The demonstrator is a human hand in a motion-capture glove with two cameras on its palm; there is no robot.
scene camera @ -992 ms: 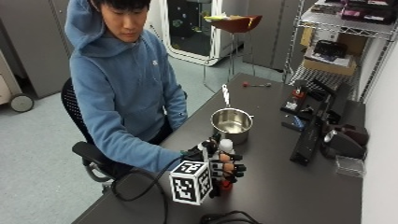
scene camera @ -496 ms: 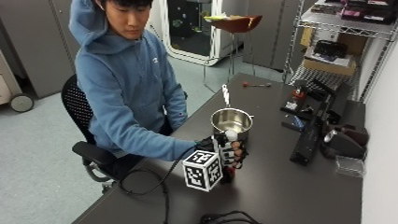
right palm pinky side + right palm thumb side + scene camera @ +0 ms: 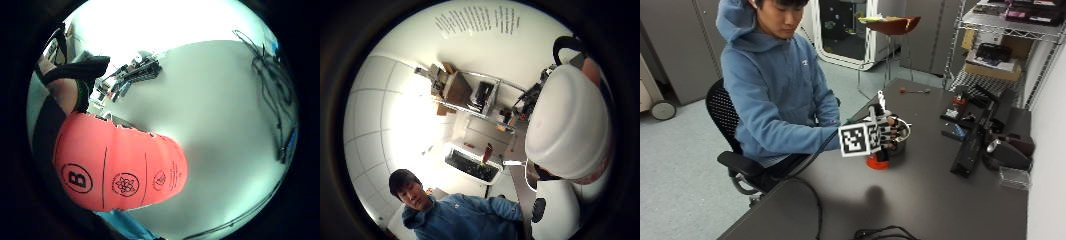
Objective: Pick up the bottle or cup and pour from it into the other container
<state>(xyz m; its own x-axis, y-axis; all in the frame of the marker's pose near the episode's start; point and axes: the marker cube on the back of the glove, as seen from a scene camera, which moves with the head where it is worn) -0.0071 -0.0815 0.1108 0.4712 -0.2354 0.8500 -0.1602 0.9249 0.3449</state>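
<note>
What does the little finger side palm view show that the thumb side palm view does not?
Only the little finger side view shows the orange bottle's printed side, with a circled B and a bare stretch of the grey table beyond it. Only the thumb side view shows the bottle's white cap end, the person in the blue hoodie and the wire shelf. Both show the same bottle close to the palm.

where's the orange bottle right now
In the outside view the orange bottle is in the gloved right hand, lifted above the dark table and right beside the metal cup.
</note>
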